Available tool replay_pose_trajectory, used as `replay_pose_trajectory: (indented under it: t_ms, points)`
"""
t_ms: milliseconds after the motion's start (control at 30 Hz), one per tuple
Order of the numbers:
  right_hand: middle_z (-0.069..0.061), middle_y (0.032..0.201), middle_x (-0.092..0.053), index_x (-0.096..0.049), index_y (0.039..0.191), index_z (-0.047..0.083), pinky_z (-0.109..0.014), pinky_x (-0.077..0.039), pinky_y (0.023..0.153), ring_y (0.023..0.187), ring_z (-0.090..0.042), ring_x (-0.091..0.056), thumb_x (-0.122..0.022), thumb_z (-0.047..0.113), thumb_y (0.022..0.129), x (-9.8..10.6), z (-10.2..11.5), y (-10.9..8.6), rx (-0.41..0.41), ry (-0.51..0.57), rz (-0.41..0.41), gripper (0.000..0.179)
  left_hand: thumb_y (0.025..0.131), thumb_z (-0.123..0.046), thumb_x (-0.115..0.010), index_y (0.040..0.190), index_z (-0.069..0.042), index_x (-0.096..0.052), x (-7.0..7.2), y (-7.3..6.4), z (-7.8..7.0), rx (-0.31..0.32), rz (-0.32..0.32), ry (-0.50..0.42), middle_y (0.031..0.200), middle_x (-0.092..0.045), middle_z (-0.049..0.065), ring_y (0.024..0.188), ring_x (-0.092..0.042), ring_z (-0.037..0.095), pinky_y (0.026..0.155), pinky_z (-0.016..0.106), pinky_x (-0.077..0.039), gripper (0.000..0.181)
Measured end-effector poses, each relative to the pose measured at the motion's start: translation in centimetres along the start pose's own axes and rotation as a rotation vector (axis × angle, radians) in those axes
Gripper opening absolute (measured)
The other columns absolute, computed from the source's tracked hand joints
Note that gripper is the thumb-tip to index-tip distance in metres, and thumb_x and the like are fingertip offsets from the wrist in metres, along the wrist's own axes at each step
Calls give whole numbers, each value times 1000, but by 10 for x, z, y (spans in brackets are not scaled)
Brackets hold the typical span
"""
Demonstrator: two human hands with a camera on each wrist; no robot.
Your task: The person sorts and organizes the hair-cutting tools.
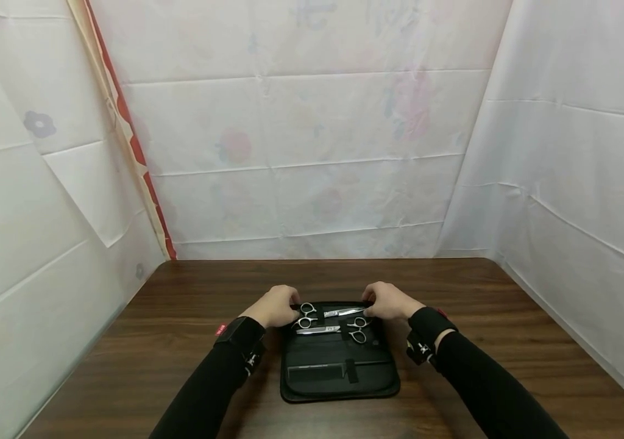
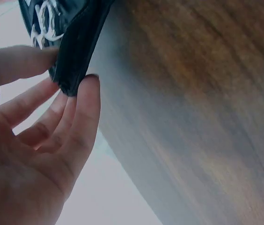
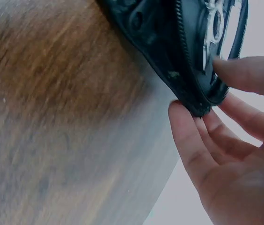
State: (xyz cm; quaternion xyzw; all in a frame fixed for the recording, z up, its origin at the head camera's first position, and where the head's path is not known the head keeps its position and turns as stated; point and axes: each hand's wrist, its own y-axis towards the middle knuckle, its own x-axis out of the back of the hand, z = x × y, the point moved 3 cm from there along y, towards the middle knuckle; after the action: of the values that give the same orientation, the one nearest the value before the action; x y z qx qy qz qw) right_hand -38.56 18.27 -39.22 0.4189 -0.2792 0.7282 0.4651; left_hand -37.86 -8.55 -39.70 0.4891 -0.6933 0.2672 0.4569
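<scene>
A black zip case lies unfolded on the brown wooden table. Two pairs of silver scissors are strapped in its far half: the upper scissors have their finger rings at the left, while the lower scissors have theirs at the right. In the near half a dark comb sits in a pocket. My left hand pinches the far left corner of the case between thumb and fingers. At the far right corner my right hand does the same, its thumb by the zip.
The wooden table runs back to a white sheet hung behind it. White sheets also hang at the left and right. A red-edged strip lines the left back corner.
</scene>
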Motion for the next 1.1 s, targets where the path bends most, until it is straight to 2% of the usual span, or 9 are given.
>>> replay_pose_trajectory:
  t_ms: [167,433,633,900,1100]
  points:
    - [-10,103,-65,-66,111,4,-45,-52,85,96,-27,-62,-82,7,84,1,0,0,1,-14,18,32,84,-7,-79,102,-5,-70,3,0,0,11,23,11,102,-65,11,94,-61,25,86,45,-52,21]
    - [-6,96,-62,-64,106,6,-41,-50,78,85,-21,-58,-83,5,82,2,0,0,-28,-4,7,31,85,-4,-79,103,-4,-68,7,-2,-6,10,36,-3,104,-62,11,95,-58,24,86,45,-51,21]
    - [-5,93,-62,-64,105,6,-41,-50,78,84,-21,-58,-84,4,82,2,0,1,-24,-7,-10,31,85,-4,-79,103,-3,-68,9,-3,-8,-2,18,10,106,-60,11,97,-58,25,87,45,-50,21]
    - [-8,92,-63,-64,104,4,-42,-51,79,84,-22,-59,-83,2,80,4,1,3,16,-37,-74,31,87,-5,-77,101,-4,-67,11,-1,-9,-7,-27,31,105,-58,10,95,-58,26,86,46,-50,18]
    - [-10,98,-61,-63,108,3,-43,-50,80,89,-25,-58,-81,2,83,5,4,4,15,-42,-89,30,87,-4,-77,103,-3,-67,12,-1,-10,-6,-64,30,102,-56,9,91,-57,25,83,44,-50,19]
